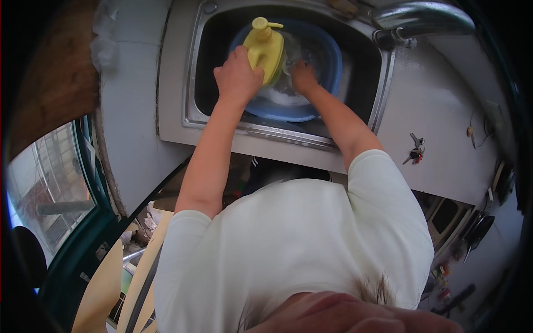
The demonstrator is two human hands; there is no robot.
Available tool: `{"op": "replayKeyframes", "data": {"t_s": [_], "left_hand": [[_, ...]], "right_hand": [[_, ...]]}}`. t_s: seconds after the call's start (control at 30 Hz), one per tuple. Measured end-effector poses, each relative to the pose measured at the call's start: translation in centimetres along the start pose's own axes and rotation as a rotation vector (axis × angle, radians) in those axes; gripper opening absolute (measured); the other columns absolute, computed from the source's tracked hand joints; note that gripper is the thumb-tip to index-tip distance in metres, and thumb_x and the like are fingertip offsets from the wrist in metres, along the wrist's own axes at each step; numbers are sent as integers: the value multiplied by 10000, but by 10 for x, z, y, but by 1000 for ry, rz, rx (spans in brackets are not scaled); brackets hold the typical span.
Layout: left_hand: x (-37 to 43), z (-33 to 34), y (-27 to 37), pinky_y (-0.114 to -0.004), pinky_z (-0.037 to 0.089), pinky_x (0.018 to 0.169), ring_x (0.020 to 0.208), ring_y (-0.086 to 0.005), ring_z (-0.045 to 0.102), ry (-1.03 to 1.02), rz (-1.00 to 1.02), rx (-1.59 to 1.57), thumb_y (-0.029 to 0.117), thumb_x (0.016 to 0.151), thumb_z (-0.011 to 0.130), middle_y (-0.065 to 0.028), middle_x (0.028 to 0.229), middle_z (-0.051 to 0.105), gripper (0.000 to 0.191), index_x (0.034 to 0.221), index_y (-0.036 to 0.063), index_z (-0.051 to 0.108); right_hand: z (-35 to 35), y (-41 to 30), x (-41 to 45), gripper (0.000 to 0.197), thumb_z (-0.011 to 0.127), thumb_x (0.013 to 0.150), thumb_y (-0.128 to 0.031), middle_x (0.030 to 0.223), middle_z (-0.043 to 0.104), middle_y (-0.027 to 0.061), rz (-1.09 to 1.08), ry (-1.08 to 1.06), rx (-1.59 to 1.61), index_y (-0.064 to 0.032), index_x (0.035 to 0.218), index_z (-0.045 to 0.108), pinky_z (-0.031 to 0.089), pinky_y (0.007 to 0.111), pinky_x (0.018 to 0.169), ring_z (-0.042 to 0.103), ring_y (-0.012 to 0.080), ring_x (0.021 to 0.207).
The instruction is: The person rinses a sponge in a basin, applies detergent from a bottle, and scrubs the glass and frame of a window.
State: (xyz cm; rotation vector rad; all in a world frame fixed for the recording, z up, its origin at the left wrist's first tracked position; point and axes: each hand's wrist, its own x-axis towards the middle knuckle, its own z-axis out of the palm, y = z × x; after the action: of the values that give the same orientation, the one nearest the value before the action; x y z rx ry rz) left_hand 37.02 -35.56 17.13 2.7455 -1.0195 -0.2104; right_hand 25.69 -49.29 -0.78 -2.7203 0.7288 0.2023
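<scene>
My left hand (239,79) grips the handle of a yellow plastic pump bottle (272,45), which leans over the left part of a blue plastic basin (335,62). The basin sits inside a stainless steel sink (362,79) and holds sudsy water (285,98). My right hand (304,76) is down in the basin, just right of the bottle, beside something clear or whitish in the water. Its fingertips are partly hidden, and whether they hold anything cannot be made out.
A metal faucet (420,18) reaches in at the upper right. On the pale countertop (441,104) right of the sink lies a bunch of keys (415,150), with a thin cord (479,137) farther right. A green-framed window (85,166) stands at the left.
</scene>
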Motion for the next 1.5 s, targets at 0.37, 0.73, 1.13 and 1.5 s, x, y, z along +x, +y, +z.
{"op": "replayKeyframes", "data": {"t_s": [0.37,0.73,1.13,1.5], "left_hand": [[-12,24,21,-503,456,767,845,-424,603,35,-20,-379,213,768,619,-247,848,639,274,926,-6,570],[-20,24,9,-502,472,771,842,-441,600,23,-69,-430,214,763,626,-273,849,624,323,951,-28,523],[-12,19,3,-470,478,809,888,-432,606,-53,-66,-376,201,792,659,-278,910,629,341,993,-46,538],[8,35,-11,-443,284,1031,1268,-421,309,183,-201,-554,400,880,561,-269,1262,424,629,1252,-79,394]], "right_hand": [[-133,-45,-14,417,560,673,-28,1073,608,118,-558,578,605,-76,1081,628,440,391,905,557,308,998],[-114,-54,0,413,586,683,13,1011,578,68,-477,644,392,-200,1014,711,462,383,840,530,291,940],[-80,-35,-16,406,595,728,-29,1112,540,114,-321,620,336,-152,1110,659,454,404,873,507,334,997],[-25,-4,-9,316,522,791,-116,1189,538,197,347,-5,763,-36,1060,666,454,406,938,530,337,1123]]}}
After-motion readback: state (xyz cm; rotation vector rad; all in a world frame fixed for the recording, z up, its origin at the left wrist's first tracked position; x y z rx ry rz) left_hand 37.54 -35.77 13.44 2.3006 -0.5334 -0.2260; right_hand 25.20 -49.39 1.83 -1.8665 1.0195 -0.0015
